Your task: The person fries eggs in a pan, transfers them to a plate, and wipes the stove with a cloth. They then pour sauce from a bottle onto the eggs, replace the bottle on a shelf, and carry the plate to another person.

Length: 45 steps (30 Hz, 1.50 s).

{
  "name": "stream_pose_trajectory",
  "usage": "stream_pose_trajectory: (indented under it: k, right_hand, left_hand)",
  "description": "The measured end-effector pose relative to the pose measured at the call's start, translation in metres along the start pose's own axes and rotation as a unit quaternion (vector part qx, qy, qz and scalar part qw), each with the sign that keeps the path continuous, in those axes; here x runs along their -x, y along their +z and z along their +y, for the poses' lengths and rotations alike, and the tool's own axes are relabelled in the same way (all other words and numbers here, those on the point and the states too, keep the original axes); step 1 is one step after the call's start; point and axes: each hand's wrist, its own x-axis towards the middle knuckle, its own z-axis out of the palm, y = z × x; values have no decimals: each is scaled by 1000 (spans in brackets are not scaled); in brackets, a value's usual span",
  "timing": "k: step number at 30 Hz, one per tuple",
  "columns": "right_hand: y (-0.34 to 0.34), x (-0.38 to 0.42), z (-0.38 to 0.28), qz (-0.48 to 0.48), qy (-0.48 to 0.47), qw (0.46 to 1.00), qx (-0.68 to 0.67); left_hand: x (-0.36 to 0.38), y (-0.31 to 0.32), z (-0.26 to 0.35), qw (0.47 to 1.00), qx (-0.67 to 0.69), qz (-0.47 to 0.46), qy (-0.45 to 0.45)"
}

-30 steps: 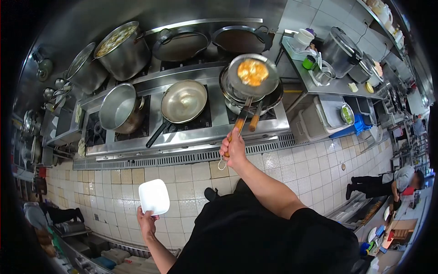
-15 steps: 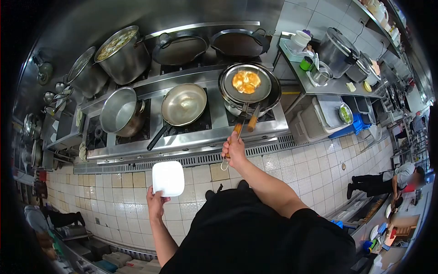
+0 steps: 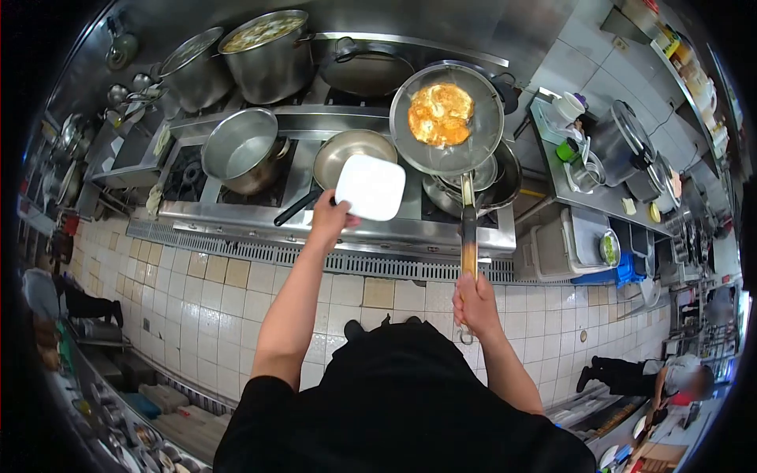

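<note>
1. Right hand [image 3: 474,305]: closed round the end of the long wooden handle [image 3: 468,251] of a round steel frying pan [image 3: 447,120], arm stretched fwd. A small metal loop hangs below the fist.
2. Pan is held up over the front right burner area of the long steel stove [image 3: 331,225], above a stack of other shallow steel pans [image 3: 493,180]. Whether it touches them can't be told.
3. In the pan: a golden-orange fried egg patty [image 3: 440,114], lying in the upper-left half of the pan, browned in spots.
4. Left hand [image 3: 330,217]: gripping a white square plate w/ rounded corners [image 3: 370,188] by its lower-left edge, thumb side on the rim. Plate is raised at stove height, just left of the pan, near it but apart.
5. Behind the plate: an empty steel wok-type pan w/ a dark handle [image 3: 347,154], sitting on the middle burner, partly covered by the plate.
6. Further left on the stove: a deep steel pot [image 3: 240,150], empty-looking.
7. Back row: a big steel stockpot w/ pale soup [image 3: 266,43], and a dark wok [image 3: 367,67] next to it.
8. Floor below: cream tiled floor [image 3: 197,299]; a metal drain grate [image 3: 260,252] runs along the stove front.
9. Lower right, well apart: another person in a grey top [image 3: 670,377] bent over.
</note>
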Motion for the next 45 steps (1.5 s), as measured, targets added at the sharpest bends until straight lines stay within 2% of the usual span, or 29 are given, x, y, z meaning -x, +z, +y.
stream_pose_trajectory:
  k: [1,2,6,8,9,11,18,22,24,25,27,28,30,34,38,40,42,45]
  right_hand:
    - [-5,7,-2,-1,-12,998,56]
    - [-9,13,-3,-1,-13,998,57]
    - [-25,27,-7,-7,6,987,161]
    - [-30,27,1,38,-98,945,308]
    - [-32,28,0,40,-95,946,309]
    - [-34,31,-7,68,-141,900,406]
    - [-31,28,-19,112,-160,870,452]
    - [-31,15,-13,118,-187,893,393]
    - [-23,6,-14,110,-121,966,198]
    - [-20,1,-19,113,-121,966,196]
    - [-13,-10,-31,96,-53,994,14]
    - [-9,-14,-36,103,-53,993,11]
    - [-2,-23,-46,91,48,981,-166]
    - [46,-51,-31,26,77,953,-293]
    - [96,-110,4,81,7,948,-307]
    - [102,-141,43,111,-12,948,-299]
    - [97,-159,66,134,40,947,-288]
    - [85,-173,74,107,67,938,-322]
  left_hand:
    - [-5,9,4,1000,8,-1,-18]
    - [-6,19,12,999,15,-5,-35]
    - [-16,35,11,998,44,-11,-30]
    - [-16,37,9,997,72,-21,-29]
    - [-15,38,8,997,73,-23,-32]
    - [-12,38,9,997,74,-18,-32]
    - [-2,29,2,995,89,-11,-36]
    - [-4,24,-12,985,168,-28,-40]
    - [0,23,-12,979,200,-19,-31]
    - [2,21,-11,982,188,-15,-24]
    - [2,18,-10,984,177,-24,-19]
    - [2,16,-9,985,168,-30,-13]
    - [6,15,-7,989,144,-23,8]
    - [16,-5,4,990,136,-14,17]
    - [33,-35,11,992,113,3,49]
    - [47,-45,18,995,80,46,47]
    - [51,-52,23,994,94,6,61]
    - [52,-52,33,995,75,10,70]
